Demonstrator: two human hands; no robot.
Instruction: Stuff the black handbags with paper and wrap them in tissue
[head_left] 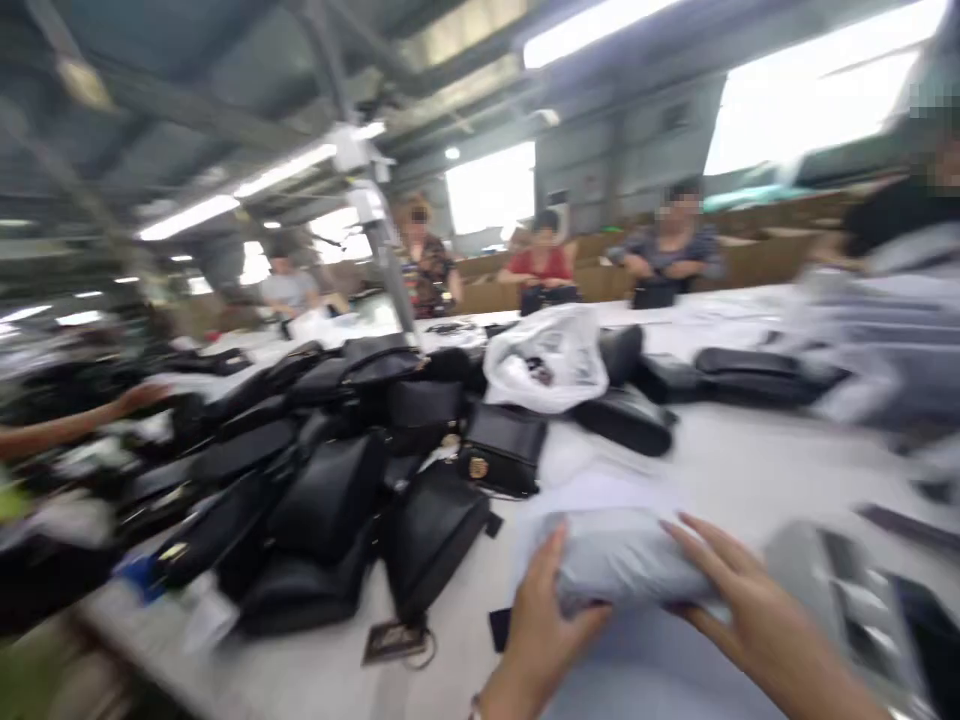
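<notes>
Table edge: the white table [742, 470] ends at your lower left, its near edge slanting down past the black bags [322, 500] toward the bottom of the view
Left flank: the black bags crowd together, the closest one near your left hand [541, 620], with a strip of white tabletop between them
Right side: tabletop stretches forward from your right hand [757, 610] to a dark pouch [750, 372], while a blurred grey object [799, 575] sits just beside your right wrist and a dark strip [907, 525] lies beyond it
Straight ahead: a white plastic bag [547, 365] rests among the black bags, past the pale wrapping [607, 490] at the far side of your grey bundle [634, 560]
Near side: a grey sheet [637, 665] spreads between your forearms, and a tag [392, 643] with a ring lies to the left, apart from your hands
Grey bundle: it lies crosswise between your two hands, above the grey sheet, too blurred to tell whether it touches the table
Left fingers: closed around the bundle's left end, fingers toward the top, thumb along the near side
Right fingers: closed around the right end, slanting over the top, thumb low on the near side
Far side: co-workers, one in a red top [551, 262], stand along the table; another person's arm [75, 430] reaches over the bags at far left
</notes>
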